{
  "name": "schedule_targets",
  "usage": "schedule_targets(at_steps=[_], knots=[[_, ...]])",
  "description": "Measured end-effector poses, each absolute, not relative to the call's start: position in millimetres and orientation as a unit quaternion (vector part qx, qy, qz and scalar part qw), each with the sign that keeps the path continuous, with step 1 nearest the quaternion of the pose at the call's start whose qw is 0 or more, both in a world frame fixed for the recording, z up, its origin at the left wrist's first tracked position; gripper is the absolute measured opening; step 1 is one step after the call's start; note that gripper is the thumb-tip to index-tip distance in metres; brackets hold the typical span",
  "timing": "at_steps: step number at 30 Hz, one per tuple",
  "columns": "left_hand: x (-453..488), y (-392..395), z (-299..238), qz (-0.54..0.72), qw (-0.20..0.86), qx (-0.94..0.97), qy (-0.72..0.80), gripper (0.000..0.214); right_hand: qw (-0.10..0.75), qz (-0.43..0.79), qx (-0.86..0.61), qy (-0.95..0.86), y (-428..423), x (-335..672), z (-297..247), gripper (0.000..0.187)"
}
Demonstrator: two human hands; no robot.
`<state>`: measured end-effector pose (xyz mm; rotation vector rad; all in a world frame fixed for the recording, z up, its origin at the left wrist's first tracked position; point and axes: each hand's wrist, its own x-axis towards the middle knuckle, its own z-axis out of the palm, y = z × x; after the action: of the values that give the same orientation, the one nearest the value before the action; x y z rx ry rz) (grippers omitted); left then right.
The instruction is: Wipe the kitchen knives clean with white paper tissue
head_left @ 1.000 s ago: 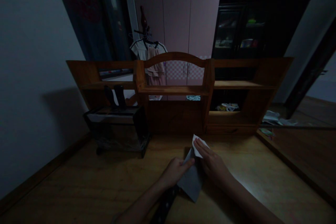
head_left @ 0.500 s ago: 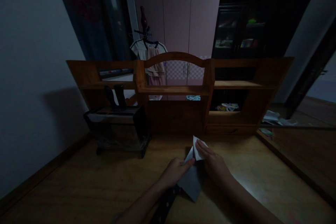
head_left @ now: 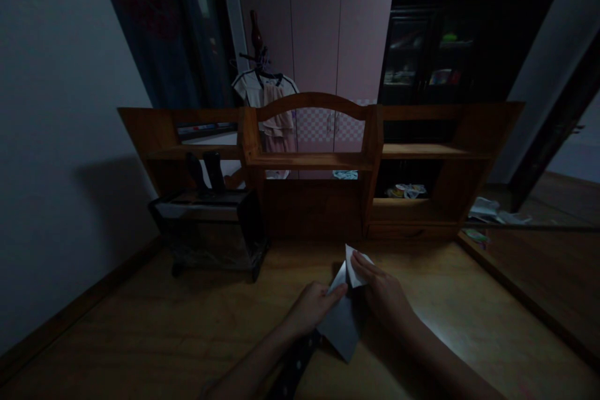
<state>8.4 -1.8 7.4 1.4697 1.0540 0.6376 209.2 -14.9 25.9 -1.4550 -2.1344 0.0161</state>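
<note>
A folded sheet of white paper [head_left: 341, 324] lies on the wooden desk [head_left: 187, 331] in front of me, its far tip raised. My left hand [head_left: 313, 306] is curled, its fingertips pinching the paper's left edge near the fold. My right hand [head_left: 382, 290] lies over the paper's far part, fingers stretched and pressed on the upturned white tip [head_left: 352, 257]. A dark strap with pale dots [head_left: 293, 367] lies under my left forearm.
A wooden shelf unit [head_left: 319, 162] stands along the desk's back edge. A black wire tray [head_left: 206, 225] sits at the back left. Loose papers [head_left: 492, 211] lie at the right. Behind are a pink wardrobe [head_left: 319, 50] and a dark cabinet [head_left: 450, 44].
My right hand's fingers have slid slightly along the paper's raised tip, and the near corner of the sheet has shifted a little. My left hand has stayed put.
</note>
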Motion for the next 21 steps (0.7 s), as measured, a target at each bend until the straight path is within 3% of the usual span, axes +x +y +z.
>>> schedule_targets(at_steps=[21], knots=[[7.9, -4.2, 12.8, 0.274, 0.59, 0.63, 0.424, 0.06, 0.254, -0.004, -0.554, -0.793, -19.4, 208.3, 32.8, 0.068]])
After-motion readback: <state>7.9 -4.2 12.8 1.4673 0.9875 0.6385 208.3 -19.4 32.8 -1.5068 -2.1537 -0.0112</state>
